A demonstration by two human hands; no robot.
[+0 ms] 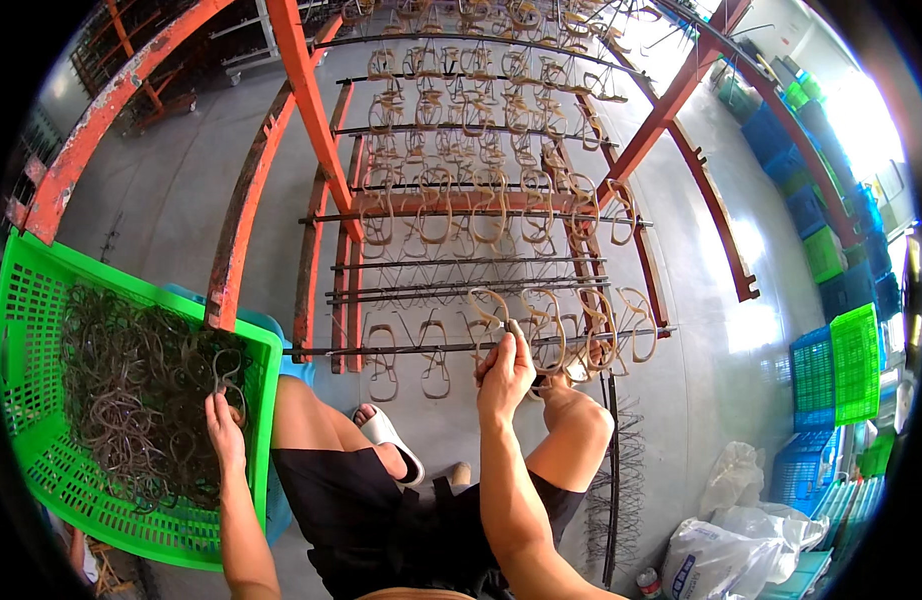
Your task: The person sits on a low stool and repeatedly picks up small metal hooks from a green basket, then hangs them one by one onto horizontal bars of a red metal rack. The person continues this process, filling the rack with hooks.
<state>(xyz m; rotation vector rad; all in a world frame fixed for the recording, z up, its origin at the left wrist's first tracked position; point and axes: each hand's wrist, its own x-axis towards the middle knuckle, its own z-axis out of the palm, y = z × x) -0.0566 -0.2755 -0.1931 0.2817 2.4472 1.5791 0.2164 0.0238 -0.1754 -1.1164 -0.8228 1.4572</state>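
My left hand [226, 431] is over the right side of a green plastic basket [264, 420], its fingertips pinching a dark eyeglass frame [225, 366]. Under it a tangled heap of similar dark frames [130, 420] fills much of the basket. My right hand [508, 371] is raised at the nearest black metal rod [423, 348], thumb and fingers closed on a tan eyeglass frame [489, 300]. The fingers hide where that frame meets the rod. To its right, several tan frames [599, 330] hang on the rod; further left hang darker frames [383, 364].
An orange metal rack [311, 112] carries more rods with tan frames [434, 202] ahead. A spare rod with wire hooks [611, 480] lies on the floor at right. White plastic bags [723, 551] and stacked blue and green crates [855, 364] line the right side.
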